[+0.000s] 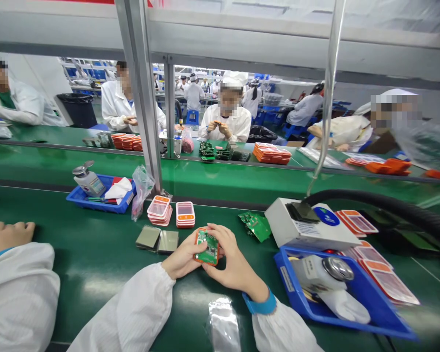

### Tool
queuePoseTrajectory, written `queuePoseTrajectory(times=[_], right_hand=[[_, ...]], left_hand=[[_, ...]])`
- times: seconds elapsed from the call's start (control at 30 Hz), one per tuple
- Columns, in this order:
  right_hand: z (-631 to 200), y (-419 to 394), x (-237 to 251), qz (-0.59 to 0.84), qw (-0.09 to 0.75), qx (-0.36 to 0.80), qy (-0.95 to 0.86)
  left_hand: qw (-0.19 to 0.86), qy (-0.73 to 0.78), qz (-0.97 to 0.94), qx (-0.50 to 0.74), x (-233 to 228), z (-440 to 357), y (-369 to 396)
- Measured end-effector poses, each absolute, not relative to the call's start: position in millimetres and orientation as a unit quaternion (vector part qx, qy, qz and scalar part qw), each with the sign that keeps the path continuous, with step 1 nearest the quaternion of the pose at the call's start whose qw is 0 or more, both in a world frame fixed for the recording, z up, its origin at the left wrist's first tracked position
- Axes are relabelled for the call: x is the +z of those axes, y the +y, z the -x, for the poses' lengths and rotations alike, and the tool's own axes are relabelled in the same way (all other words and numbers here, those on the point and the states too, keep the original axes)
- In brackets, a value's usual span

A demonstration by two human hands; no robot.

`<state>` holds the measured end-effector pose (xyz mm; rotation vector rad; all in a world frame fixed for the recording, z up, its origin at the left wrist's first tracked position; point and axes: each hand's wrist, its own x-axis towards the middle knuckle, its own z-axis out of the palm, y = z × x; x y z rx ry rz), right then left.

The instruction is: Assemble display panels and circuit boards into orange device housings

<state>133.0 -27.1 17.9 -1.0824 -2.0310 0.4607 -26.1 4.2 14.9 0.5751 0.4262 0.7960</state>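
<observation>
Both hands met at the middle of the green counter [95, 264], closed together around one small orange-framed device [207, 247] with a green circuit board showing on its upper face. The left hand [183, 258] gripped its left edge, thumb lying across the lower corner. The right hand [231, 261] cupped its right side with the fingers curled over the top edge; a blue wrist strap [260, 306] sat just behind that hand.

Just beyond the left hand lay two flat grey panels [157, 239], side by side and touching. Farther out from these stood two short stacks of orange-rimmed covers [172, 212]. Beyond the right hand a loose green circuit board [255, 225] rested on the counter, next to a white box [308, 227] joined to a black corrugated hose [388, 205]. To the right of the right hand a blue tray [374, 313] held a dispenser bottle with a metal top [320, 274].

Far to the left, another person's hand [7, 235] in a white sleeve rested on the counter. Well beyond it sat a second blue tray [99, 201] carrying another bottle [88, 180]. People in white coats sat across the belt.
</observation>
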Motion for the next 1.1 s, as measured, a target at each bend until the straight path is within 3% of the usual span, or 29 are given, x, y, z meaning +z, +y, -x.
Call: queuePoseTrajectory(times=[0.37, 0.77, 0.9, 1.1], right_hand=[[-134, -24, 8, 0.414, 0.366, 0.123, -0.824], [-134, -22, -3, 0.400, 0.427, 0.155, -0.796], [-128, -24, 2, 0.402, 0.489, 0.239, -0.736], [-135, -23, 18, 0.333, 0.621, 0.580, -0.410]], left_hand=[[0.844, 0.216, -0.278, 0.406, 17, 26, 0], [0.854, 0.190, -0.252, 0.413, 17, 30, 0], [0.864, 0.177, -0.260, 0.394, 20, 33, 0], [0.864, 0.184, -0.320, 0.342, 31, 38, 3]])
